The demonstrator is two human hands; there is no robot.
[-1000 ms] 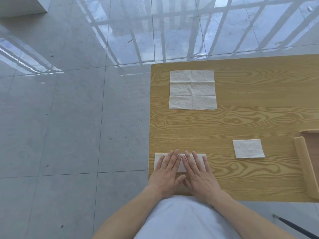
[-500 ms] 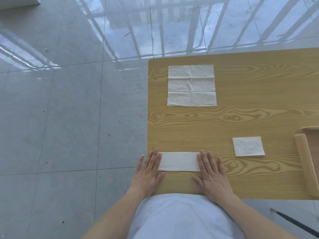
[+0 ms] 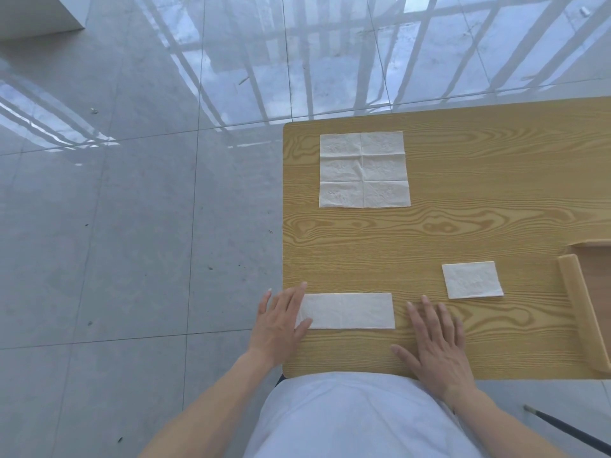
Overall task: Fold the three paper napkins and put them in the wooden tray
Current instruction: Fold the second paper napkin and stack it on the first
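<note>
Flat-fingered left hand (image 3: 279, 320) and right hand (image 3: 436, 342) flanking half-folded white paper strip (image 3: 347, 310), small folded white napkin (image 3: 472, 280) finished, creased open white napkin (image 3: 363, 170) untouched, light wooden tray (image 3: 582, 312) unfilled

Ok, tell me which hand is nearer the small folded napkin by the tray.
Right. The right hand lies flat on the table just below-left of the small folded napkin; the left hand is farther off, touching the long napkin.

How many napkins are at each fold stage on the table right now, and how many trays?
Unfolded napkin: 1
Napkin folded into a long strip: 1
Napkin folded into a small rectangle: 1
Wooden tray, partly out of view: 1
Total: 4 things, 3 of them napkins, none visibly in the tray.
</note>
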